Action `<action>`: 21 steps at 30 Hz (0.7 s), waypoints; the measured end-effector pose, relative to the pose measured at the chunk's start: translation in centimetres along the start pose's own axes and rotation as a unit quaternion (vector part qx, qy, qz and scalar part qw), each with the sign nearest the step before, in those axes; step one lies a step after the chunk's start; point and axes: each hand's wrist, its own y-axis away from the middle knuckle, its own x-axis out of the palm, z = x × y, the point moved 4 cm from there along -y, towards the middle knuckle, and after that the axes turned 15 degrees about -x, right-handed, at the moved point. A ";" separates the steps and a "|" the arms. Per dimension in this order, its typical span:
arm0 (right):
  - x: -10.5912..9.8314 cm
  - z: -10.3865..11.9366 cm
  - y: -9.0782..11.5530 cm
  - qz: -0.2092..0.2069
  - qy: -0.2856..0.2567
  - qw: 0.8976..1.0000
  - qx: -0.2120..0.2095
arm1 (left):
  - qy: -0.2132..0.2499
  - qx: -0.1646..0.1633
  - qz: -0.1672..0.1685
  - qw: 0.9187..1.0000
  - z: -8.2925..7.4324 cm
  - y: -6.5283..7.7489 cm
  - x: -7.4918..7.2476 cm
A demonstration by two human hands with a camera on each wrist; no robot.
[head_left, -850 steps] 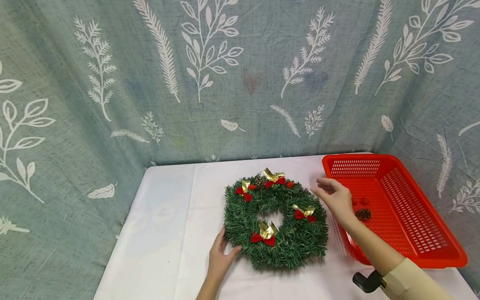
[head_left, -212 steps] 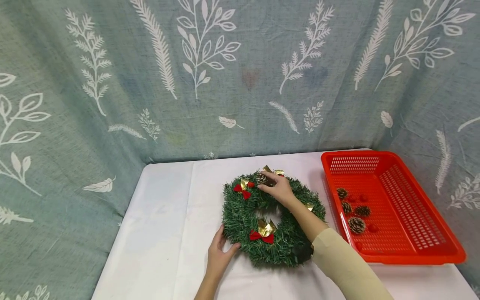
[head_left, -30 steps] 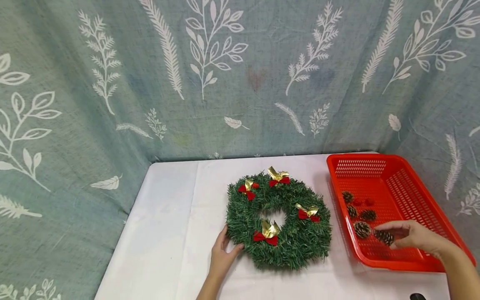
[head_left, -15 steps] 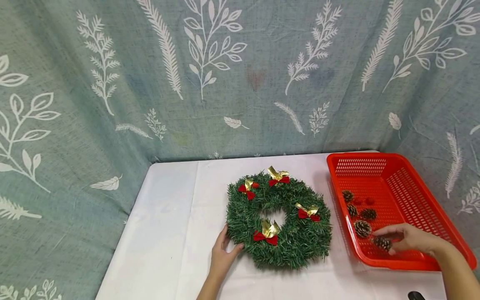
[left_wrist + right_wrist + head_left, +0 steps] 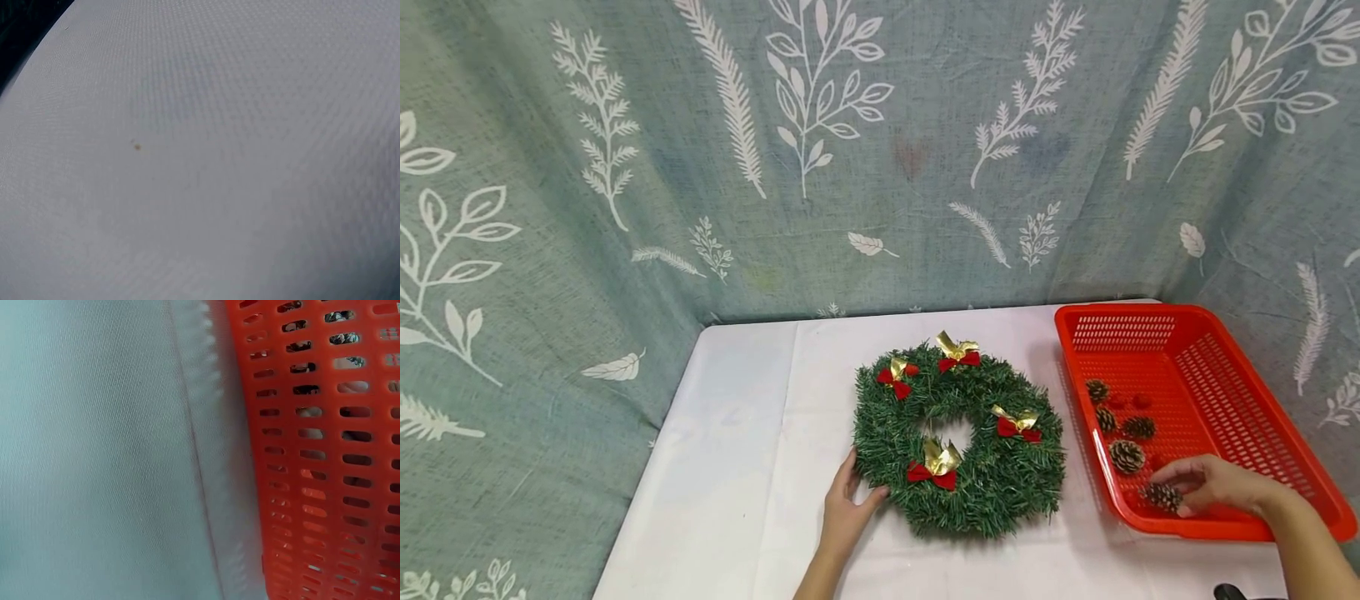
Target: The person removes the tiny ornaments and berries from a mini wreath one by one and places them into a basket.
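Note:
A round green wreath (image 5: 883, 433) with several red-and-gold bows lies on the white table. My left hand (image 5: 842, 521) touches its lower left edge, thumb and fingers spread; some fingertips are hidden by the greenery. A red ball (image 5: 912, 370) sits beside the upper left bow (image 5: 893, 388). Inside the red basket (image 5: 1270, 530) at the right, my right hand (image 5: 1221, 485) pinches a pine cone (image 5: 1163, 497) low near the front left corner. Several other pine cones (image 5: 1127, 457) lie along the basket's left side. The left wrist view shows mostly tablecloth.
Red balls (image 5: 1142, 401) lie on the basket floor, hard to tell from its colour. In the right wrist view the slotted basket wall (image 5: 325, 450) stands beside the white cloth (image 5: 112, 450). A patterned curtain (image 5: 880, 167) hangs behind the table.
The pine cone and red ball by the wreath's top bow are gone from there; more cones lie in the basket. Within the last second my right hand has lowered its cone. Left hand unmoved.

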 end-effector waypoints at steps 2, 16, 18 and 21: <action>-0.1 -0.1 -0.2 -0.002 0.018 1.000 0.002 | -0.005 0.002 -0.005 1.000 -0.1 0.0 0.0; -0.5 -0.4 0.1 -0.031 0.058 0.998 -0.001 | -0.014 0.001 -0.002 1.000 -2.6 1.0 -0.2; -0.5 -0.2 0.2 -0.033 0.056 0.998 -0.007 | -0.014 0.001 -0.005 1.000 -1.8 0.6 -0.1; -0.5 0.1 0.3 -0.035 0.056 0.998 -0.014 | -0.012 -0.002 -0.007 1.000 -0.4 0.1 0.1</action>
